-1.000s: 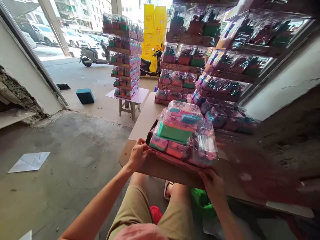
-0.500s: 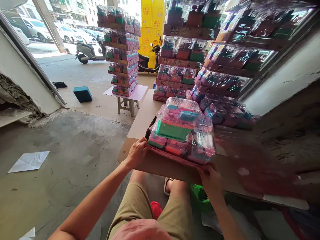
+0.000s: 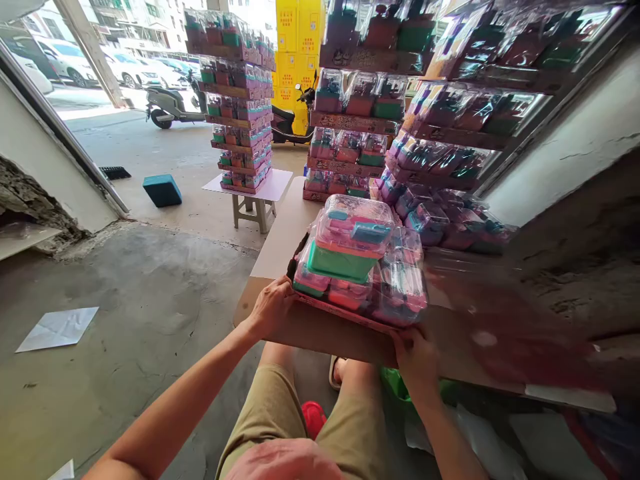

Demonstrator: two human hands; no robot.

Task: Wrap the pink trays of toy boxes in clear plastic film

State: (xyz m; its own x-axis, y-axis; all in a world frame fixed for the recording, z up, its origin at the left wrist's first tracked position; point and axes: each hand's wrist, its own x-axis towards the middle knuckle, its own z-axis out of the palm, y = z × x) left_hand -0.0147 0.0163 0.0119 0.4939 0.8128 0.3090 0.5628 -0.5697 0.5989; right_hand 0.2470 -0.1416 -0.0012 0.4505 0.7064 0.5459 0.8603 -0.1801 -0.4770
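Note:
A shallow cardboard tray [image 3: 345, 315] rests near the front edge of the brown table, filled with small pink and green plastic-wrapped boxes [image 3: 401, 288]. On top of them lies one more box with a green base [image 3: 343, 261], pink body, blue clasp and clear cover. My left hand [image 3: 271, 308] is closed on the tray's near left corner, its thumb hidden. At the near right corner, my right hand [image 3: 416, 360] pinches the tray's edge. Both arms reach forward over my knees.
Stacked trays of similar boxes [image 3: 355, 127] stand at the table's far end and on a stool-borne board [image 3: 280, 185]. More boxes [image 3: 450, 223] lie loose to the right. A blue block [image 3: 163, 191] and a paper sheet [image 3: 57, 329] are on the floor. Yellow cartons [image 3: 295, 60] rise behind.
The whole view has shifted slightly. Both hands keep their places at the tray's corners, and the boxes sit as before.

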